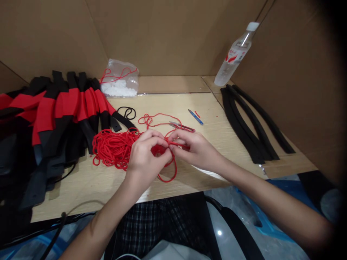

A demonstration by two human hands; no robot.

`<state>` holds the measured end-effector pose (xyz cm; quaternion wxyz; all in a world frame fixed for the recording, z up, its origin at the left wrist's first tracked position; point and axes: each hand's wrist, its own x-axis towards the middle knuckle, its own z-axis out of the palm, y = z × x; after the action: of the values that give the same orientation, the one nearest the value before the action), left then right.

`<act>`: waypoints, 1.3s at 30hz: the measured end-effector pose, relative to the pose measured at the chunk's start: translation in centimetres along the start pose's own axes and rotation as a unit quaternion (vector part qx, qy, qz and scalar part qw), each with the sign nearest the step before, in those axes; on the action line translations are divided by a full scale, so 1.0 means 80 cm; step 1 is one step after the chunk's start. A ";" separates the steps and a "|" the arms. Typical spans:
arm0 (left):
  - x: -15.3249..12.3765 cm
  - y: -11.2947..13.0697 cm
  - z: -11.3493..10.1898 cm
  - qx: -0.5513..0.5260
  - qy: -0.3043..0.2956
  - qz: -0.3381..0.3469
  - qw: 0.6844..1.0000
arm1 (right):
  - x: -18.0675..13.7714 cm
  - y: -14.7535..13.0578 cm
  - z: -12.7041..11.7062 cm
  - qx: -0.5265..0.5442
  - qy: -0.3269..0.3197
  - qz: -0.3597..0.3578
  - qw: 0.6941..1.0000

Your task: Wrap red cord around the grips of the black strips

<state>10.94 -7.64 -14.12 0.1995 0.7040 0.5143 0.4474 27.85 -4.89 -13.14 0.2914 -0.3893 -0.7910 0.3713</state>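
Note:
My left hand (146, 155) and my right hand (191, 148) meet over the wooden tabletop (173, 108), and the fingertips of both pinch a strand of thin red cord (173, 143). This strand runs from a loose tangled heap of red cord (114, 148) lying to the left of my left hand. A slack loop of it hangs below my hands, and another loop lies above them. Small red-handled thread snips (181, 126) lie just above my right fingers, and I cannot tell whether that hand touches them.
A pile of black-and-red strips (62, 108) fills the table's left side. Long black strips (249, 122) lie at the right, beside a plastic water bottle (235, 54). A small blue knife (195, 117), a black cord loop (126, 113) and a bag of white pieces (119, 86) lie ahead. Cardboard walls surround the table.

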 end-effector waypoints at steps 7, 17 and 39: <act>0.001 -0.001 0.002 -0.030 -0.031 0.012 0.999 | 0.007 0.000 0.005 0.132 -0.029 0.087 0.987; 0.001 -0.015 -0.004 -0.134 -0.045 -0.069 0.988 | 0.006 0.008 0.000 0.220 0.015 0.191 0.956; -0.004 -0.014 -0.006 -0.157 0.029 -0.008 0.987 | 0.006 0.019 0.004 0.163 0.054 0.175 0.969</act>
<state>9.87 -7.59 -14.84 0.2962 0.6466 0.4492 0.5408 27.98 -4.00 -14.46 0.3235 -0.4882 -0.6222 0.5194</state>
